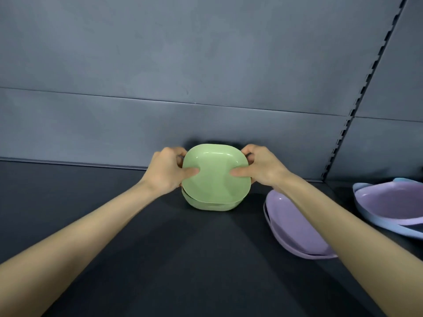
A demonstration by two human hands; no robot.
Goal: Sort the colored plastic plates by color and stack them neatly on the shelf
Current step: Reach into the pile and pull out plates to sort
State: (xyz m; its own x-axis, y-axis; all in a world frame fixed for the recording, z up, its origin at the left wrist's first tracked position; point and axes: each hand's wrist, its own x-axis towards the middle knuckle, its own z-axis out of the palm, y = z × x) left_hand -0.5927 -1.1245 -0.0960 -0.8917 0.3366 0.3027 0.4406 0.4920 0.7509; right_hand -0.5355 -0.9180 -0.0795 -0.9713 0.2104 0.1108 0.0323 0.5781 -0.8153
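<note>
A stack of green plates (215, 179) sits near the back of the dark shelf (91, 202). My left hand (166, 170) grips the stack's left rim, thumb lying on the top plate. On the opposite rim my right hand (261, 167) holds the same way, thumb on top and fingers curled behind. To the right lies a stack of purple plates (288, 225), partly hidden by my right forearm. At the far right edge a purple plate (393, 202) rests inside a blue plate (366, 213).
The grey back panel (183, 124) rises just behind the green stack. A slotted upright (357, 104) divides the panels at the right. Bare shelf surface spreads left of the green stack and toward the front.
</note>
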